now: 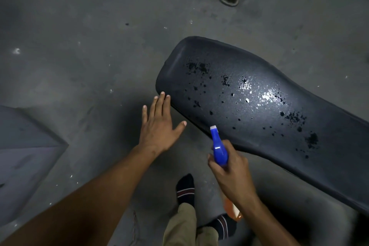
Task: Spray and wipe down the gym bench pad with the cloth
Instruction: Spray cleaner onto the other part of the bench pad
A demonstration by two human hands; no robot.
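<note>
The right hand (229, 168) grips the spray bottle (219, 149), nozzle aimed up-right at the bench pad (259, 110), whose long axis runs toward lower right; the left hand (159, 124) hovers flat-fingered at its near end.

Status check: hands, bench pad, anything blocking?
Right hand grips spray bottle. Left hand open beside bench pad. Pad wet, droplets on it. No cloth visible; nothing blocking.

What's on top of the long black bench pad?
Dark wet spray droplets and a shiny wet patch dot the long black padded bench pad. No cloth lies on it. The right hand with the blue spray bottle covers a bit of its near edge.
</note>
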